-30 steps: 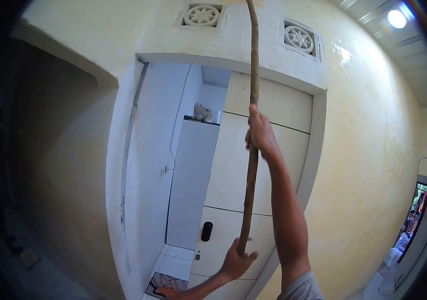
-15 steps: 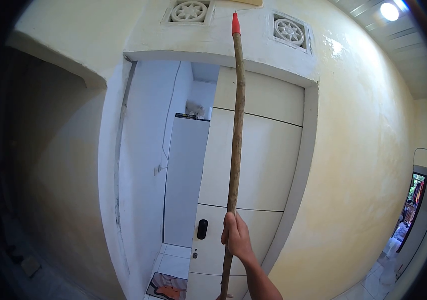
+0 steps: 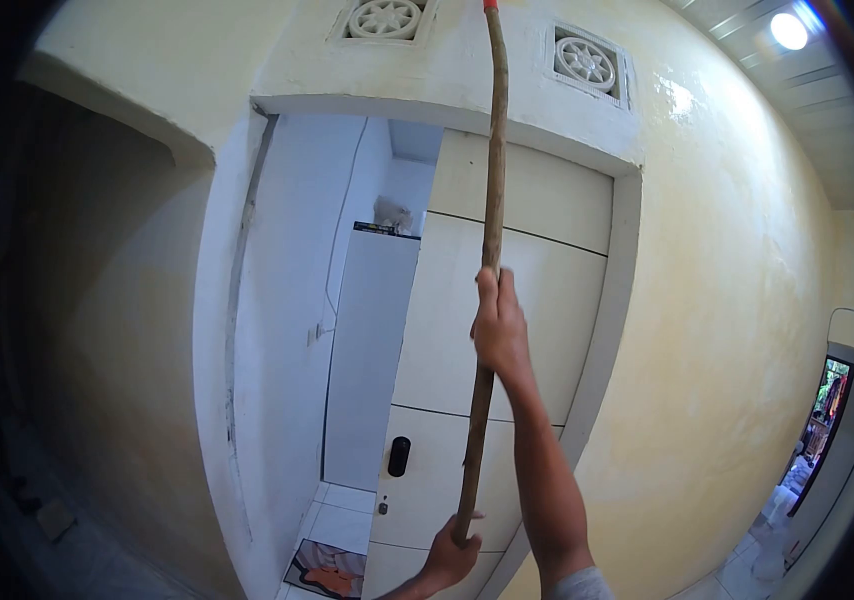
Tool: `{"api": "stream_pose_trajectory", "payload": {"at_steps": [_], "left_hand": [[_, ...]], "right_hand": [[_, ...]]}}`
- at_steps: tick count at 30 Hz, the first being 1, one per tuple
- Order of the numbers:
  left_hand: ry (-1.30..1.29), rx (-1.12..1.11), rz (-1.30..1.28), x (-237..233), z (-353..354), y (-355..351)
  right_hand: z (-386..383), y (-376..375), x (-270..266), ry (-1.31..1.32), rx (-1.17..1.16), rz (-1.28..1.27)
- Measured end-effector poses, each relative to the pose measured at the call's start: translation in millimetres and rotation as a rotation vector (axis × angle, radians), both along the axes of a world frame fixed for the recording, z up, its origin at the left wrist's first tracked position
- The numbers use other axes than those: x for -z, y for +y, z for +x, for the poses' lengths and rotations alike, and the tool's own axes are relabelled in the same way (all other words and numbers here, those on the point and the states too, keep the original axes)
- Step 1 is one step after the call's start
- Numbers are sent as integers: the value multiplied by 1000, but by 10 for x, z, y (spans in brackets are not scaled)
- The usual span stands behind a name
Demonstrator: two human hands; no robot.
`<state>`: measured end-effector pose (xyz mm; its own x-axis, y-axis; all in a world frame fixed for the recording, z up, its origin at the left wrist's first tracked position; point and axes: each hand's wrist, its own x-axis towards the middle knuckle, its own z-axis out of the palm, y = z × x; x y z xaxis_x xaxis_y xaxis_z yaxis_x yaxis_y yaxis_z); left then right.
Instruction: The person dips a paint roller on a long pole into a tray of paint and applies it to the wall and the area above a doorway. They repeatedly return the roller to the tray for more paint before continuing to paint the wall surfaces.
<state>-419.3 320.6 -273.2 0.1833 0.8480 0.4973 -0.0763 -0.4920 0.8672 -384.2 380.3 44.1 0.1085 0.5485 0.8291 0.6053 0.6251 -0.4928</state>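
Observation:
A long wooden stick (image 3: 495, 180) stands nearly upright in front of a cream sliding door, its red end piece (image 3: 490, 5) at the top edge of the view. My right hand (image 3: 500, 318) is wrapped round the middle of the stick, arm raised. Lower down, my left hand (image 3: 455, 552) grips the stick near its bottom end. Whatever is fixed above the red piece lies out of view.
Behind the stick is the part-open door (image 3: 507, 320) with a black handle (image 3: 399, 456). Two round vents (image 3: 585, 64) sit above the frame. A patterned mat (image 3: 327, 570) lies in the doorway. A yellow wall (image 3: 717, 330) curves away at the right.
The stick has moved up, its red end now at the top edge. My right hand has risen along with it, and my left hand has come into view at the bottom.

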Motion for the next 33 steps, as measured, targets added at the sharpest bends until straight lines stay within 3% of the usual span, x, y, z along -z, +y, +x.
{"api": "stream_pose_trajectory", "payload": {"at_steps": [11, 14, 20, 27, 33], "left_hand": [[6, 110, 141, -1362, 96, 106], [7, 168, 122, -1694, 88, 93], [5, 317, 14, -2197, -2, -153], [-13, 325, 43, -2057, 28, -108], [-69, 286, 77, -1089, 181, 37]], "right_hand": [[175, 170, -1485, -33, 29, 119], [178, 51, -1780, -24, -144, 150], [163, -60, -2265, -56, -127, 137], [231, -27, -2120, -57, -117, 142], [303, -30, -1261, 3, -139, 81]]}}
